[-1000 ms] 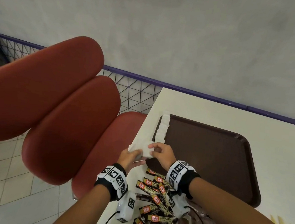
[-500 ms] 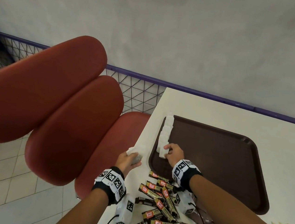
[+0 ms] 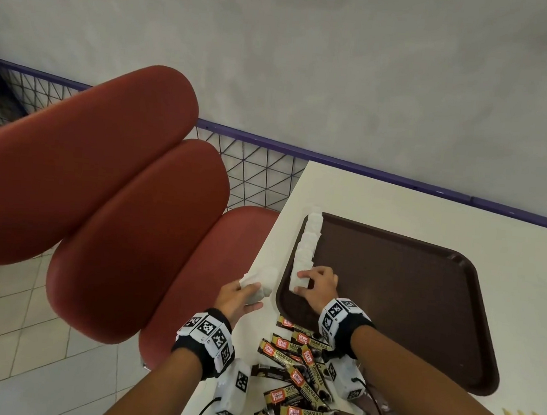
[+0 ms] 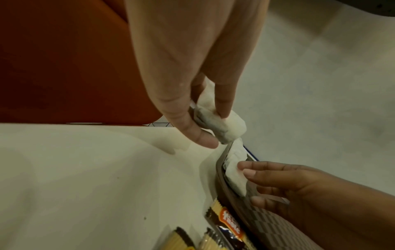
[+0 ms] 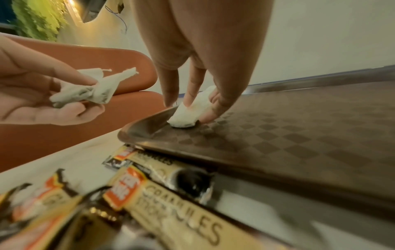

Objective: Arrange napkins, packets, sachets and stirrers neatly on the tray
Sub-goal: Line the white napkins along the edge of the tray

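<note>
The right hand [image 3: 317,285] pinches a folded white napkin [image 5: 185,116] between fingertips and thumb, its lower edge touching the brown tray [image 3: 422,303] at the near end of a row of napkins [image 3: 308,243] lining the tray's left rim. Just left of the tray, over the white table [image 3: 398,205], the left hand [image 3: 236,300] grips a bundle of napkins [image 3: 258,285]. Coffee granule sachets [image 3: 297,371] lie heaped against the tray's near edge.

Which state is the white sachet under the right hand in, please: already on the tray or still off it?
On the tray: the white sachet rests inside its left rim, pinched by the right hand.
</note>
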A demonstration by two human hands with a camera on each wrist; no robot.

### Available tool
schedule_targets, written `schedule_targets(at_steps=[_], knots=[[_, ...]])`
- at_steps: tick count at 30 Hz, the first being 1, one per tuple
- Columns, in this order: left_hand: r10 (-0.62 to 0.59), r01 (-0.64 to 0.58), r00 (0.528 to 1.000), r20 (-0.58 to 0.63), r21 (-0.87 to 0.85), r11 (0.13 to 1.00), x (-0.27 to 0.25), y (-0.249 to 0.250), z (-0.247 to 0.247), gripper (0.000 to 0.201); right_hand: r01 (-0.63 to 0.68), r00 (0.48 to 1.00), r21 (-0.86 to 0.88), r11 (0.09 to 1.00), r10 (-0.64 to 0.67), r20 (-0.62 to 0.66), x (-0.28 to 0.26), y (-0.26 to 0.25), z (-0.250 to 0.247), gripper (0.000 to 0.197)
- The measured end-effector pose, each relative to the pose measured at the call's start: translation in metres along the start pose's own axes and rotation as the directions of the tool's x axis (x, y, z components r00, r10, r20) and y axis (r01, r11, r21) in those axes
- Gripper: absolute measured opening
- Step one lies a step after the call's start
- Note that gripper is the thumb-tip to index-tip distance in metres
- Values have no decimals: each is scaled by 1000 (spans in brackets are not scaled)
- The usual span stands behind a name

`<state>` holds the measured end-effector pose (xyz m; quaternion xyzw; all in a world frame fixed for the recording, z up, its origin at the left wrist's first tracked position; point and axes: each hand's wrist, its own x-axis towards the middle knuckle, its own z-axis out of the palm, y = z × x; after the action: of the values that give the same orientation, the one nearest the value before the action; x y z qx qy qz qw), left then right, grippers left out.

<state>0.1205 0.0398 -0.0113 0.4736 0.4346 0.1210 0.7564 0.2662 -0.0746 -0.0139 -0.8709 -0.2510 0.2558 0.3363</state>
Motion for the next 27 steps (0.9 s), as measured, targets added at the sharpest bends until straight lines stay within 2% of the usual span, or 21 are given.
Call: schedule_targets(at_steps=[4,6,9,12,15,18,21,23,27], knots=[[-4,4,1000,-9,-8,1000,-4,4,7,3,61,998,69,996,-59,-31,-13,-4,-5,24],[3,-3,1000,-4,1,1000,-4,5,10,6,98,995,164,982,-101,9,-21,-9,-5,17],[5,-5,1000,8,-8,1000,-8,7,17,10,148,984,261,954,-169,61,-28,-17,-1,28],[6,-6,999,50,-2,1000,-11,8,23,7,143,971,380,914,-203,123,-34,-24,-1,18],[18,-19,997,70,11,1000,-12,7,24,12,116,976,439,891,-184,117,-35,-23,-5,22],[20,-20,999,45,-1,1000,-12,7,21,11,105,994,418,902,-106,-21,-28,-13,-11,26],[15,-15,1000,-10,-3,1000,-11,5,13,22,72,990,384,920,-18,-141,-21,-1,-17,28],[13,-13,1000,-24,-3,1000,-11,5,8,23,46,988,339,940,6,-152,-18,6,-17,29],[12,-13,999,-35,-34,999,-12,5,5,22,13,996,190,982,5,-89,-16,10,-11,34]])
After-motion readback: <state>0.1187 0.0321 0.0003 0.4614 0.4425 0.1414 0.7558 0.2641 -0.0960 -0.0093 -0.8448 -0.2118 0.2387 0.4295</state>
